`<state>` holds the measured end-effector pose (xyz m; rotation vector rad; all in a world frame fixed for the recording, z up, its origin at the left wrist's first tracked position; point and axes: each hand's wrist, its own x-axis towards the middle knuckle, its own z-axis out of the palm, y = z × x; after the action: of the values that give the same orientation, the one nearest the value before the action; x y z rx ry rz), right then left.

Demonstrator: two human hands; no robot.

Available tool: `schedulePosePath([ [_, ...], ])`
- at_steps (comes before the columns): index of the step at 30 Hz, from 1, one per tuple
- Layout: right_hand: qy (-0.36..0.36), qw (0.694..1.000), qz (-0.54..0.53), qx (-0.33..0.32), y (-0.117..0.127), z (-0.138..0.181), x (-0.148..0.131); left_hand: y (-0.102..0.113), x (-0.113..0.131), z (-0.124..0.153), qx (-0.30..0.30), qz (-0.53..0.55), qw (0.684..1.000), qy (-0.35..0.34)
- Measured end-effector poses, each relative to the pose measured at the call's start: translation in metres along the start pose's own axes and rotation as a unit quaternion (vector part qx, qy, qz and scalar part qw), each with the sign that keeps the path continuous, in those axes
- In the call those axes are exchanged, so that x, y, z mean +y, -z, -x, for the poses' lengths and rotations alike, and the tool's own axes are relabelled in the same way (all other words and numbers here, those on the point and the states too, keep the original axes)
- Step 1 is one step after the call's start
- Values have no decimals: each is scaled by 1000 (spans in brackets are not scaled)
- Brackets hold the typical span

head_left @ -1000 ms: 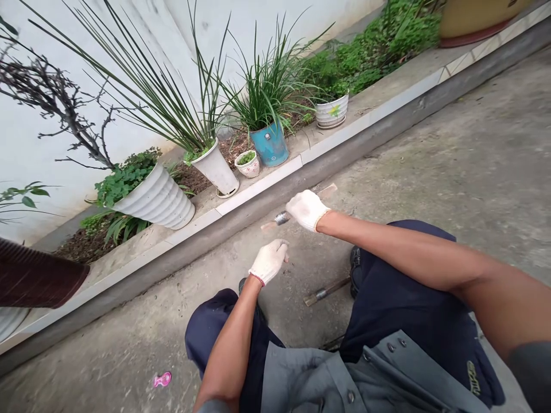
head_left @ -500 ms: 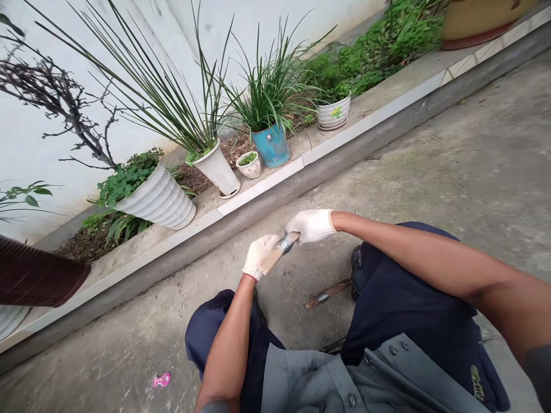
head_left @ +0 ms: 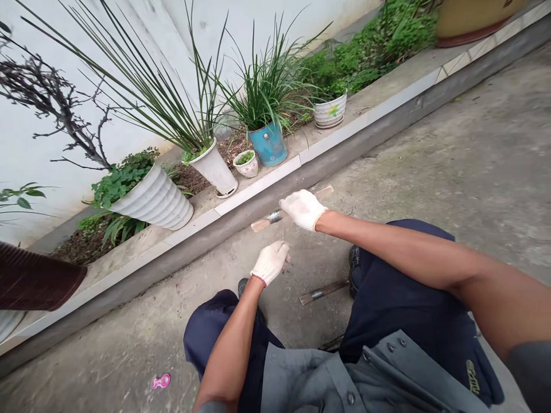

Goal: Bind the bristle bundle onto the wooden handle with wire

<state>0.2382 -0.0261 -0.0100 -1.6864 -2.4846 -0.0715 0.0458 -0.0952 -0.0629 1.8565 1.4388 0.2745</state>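
Observation:
My right hand (head_left: 303,210), in a white knit glove, is closed around a flat wooden stick (head_left: 260,224). Silvery wire (head_left: 274,216) is wound about the stick just left of my fingers, and its other end shows past the hand at upper right. Lower and to the left, my gloved left hand (head_left: 270,263) is pinched closed, apart from the stick. A thin wire (head_left: 283,236) pokes up from its fingers; the rest is hidden in the glove. Below my hands, a second wooden stick (head_left: 332,288) with a similar silvery wrap lies on the concrete, beside my right shoe.
A low tiled ledge (head_left: 257,191) runs diagonally ahead, bearing a ribbed white pot (head_left: 150,198), a tall white pot (head_left: 216,169), a small patterned pot (head_left: 247,167) and a blue pot (head_left: 270,145). A pink object (head_left: 162,381) lies on the concrete at lower left.
My left hand has let go of the wooden stick and moved down and slightly right, a thin wire now showing in it. My right hand has shifted slightly, and the stick lies flatter.

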Motion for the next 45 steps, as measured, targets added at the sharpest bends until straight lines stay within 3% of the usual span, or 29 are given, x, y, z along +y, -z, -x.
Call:
schedulePosePath([
  [5,16,994,88,-68,-21,1,-7,14,1,2,23,-42,999,5],
  [10,126,977,133,-113,-35,7,-8,27,-5,2,52,-92,994,-17],
  [15,223,958,4,-177,-18,13,11,34,-11,-5,69,-89,994,-13],
  [18,192,959,-83,-194,-2,17,20,30,-11,-10,43,-33,998,-28],
  [23,131,968,-168,-130,9,14,18,16,-11,-9,22,80,997,-7],
  [28,30,990,-114,-77,3,3,13,8,-5,1,-15,59,998,-16],
  [32,7,999,-43,-32,-2,1,10,5,1,6,-52,17,998,-14],
  [38,33,990,75,-112,-25,3,-3,16,-3,2,-21,-87,996,-7],
  [41,95,973,97,-185,-33,6,-6,24,-9,0,11,-131,991,-31],
  [45,188,950,51,-243,-26,14,2,33,-13,-1,43,-132,990,-41],
])
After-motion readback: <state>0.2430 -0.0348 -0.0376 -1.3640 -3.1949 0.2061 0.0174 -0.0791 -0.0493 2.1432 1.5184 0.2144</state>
